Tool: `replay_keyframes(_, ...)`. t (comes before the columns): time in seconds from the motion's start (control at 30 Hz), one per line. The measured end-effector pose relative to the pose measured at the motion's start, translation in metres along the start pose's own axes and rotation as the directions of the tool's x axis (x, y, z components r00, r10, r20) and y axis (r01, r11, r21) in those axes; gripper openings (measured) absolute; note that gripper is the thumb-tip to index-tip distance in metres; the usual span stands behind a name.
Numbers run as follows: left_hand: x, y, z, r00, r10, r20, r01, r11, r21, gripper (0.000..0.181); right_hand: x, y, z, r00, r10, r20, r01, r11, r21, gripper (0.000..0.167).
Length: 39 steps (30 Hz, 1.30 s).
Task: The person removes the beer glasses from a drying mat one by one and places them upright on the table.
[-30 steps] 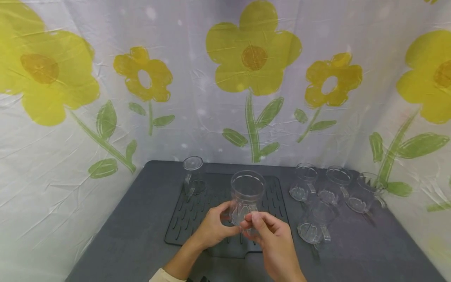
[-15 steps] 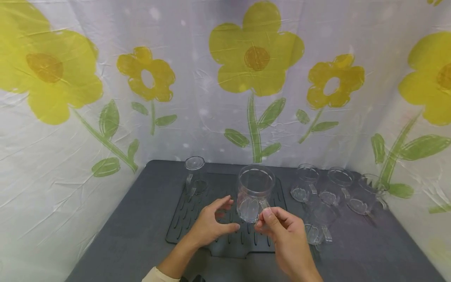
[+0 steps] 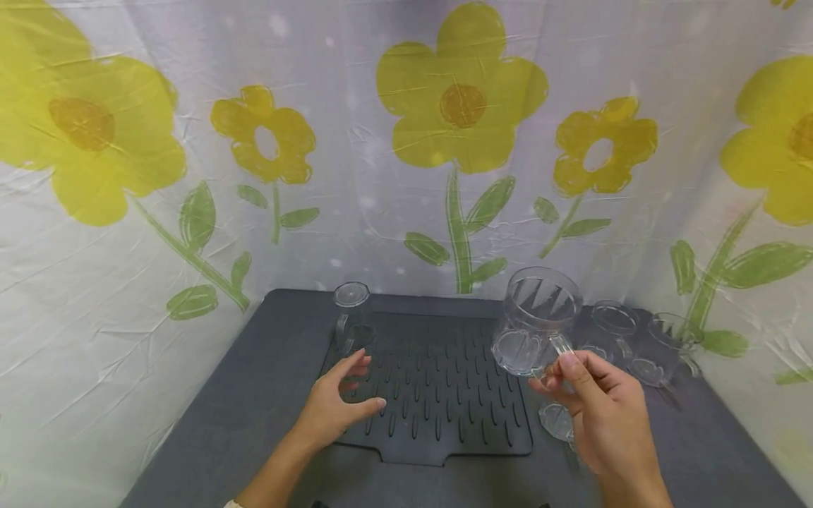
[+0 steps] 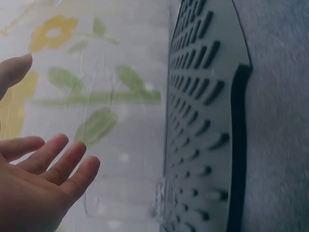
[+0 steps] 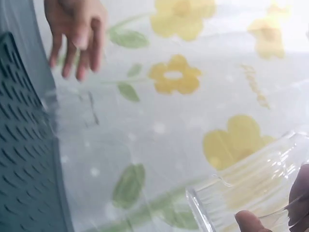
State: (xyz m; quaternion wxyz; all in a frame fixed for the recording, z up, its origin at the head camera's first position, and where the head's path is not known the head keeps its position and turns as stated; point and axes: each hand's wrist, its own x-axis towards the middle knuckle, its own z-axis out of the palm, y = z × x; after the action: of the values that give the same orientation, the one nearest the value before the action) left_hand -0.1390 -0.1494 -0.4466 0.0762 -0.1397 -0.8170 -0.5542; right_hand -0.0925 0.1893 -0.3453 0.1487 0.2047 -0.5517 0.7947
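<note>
My right hand (image 3: 603, 416) pinches the handle of a clear glass mug (image 3: 536, 317), mouth up and tilted, in the air over the right edge of a dark ridged drying mat (image 3: 438, 395). In the right wrist view that mug (image 5: 251, 191) fills the lower right corner. Fingers spread and thumb apart, my left hand (image 3: 330, 406) hovers above the mat's left side and holds nothing. The left wrist view shows the same hand (image 4: 43, 183) with its fingers extended. Behind it, a similar mug (image 3: 351, 296) stands upside down at the mat's back left.
At the right, two more glass mugs (image 3: 615, 317) stand upright on the dark grey table (image 3: 216, 416). Another mug (image 3: 557, 422) is partly covered by my right hand. A flowered curtain (image 3: 356, 212) hangs behind and at the sides.
My left hand has let go of the mug and drawn back to the left. My right hand has carried the mug by its handle up and to the right.
</note>
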Motion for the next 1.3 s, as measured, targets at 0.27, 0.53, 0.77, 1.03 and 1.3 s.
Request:
replay_keyframes(0.27,-0.005,-0.013,-0.016,0.996,0.046,-0.081,-0.043,0.998,0.037,0.086,0.002,-0.013,-0.034,0.997,-0.074,-0.014,0.075,0.992,0.105,0.025)
replay_keyframes(0.53,-0.012,-0.031,-0.028,0.987,0.065,-0.146,-0.047,0.991,0.124,0.086,-0.004,-0.023,-0.073,0.996,-0.087,-0.037,0.09,0.991,0.098,0.025)
replay_keyframes(0.77,-0.019,-0.049,-0.035,0.979,0.065,-0.192,-0.035,0.987,0.159,0.086,-0.005,-0.026,-0.1,0.975,-0.109,-0.192,0.124,0.99,0.067,0.021)
replay_keyframes(1.03,-0.033,-0.071,-0.043,0.973,-0.039,-0.226,0.079,0.983,0.168,0.087,-0.011,-0.015,-0.126,0.928,-0.107,-0.357,0.147,0.985,0.086,0.02)
replay_keyframes(1.3,-0.035,-0.088,-0.046,0.965,-0.223,-0.14,0.25,0.942,0.222,0.101,-0.02,0.008,-0.155,0.932,-0.06,-0.358,0.086,0.995,0.056,0.019)
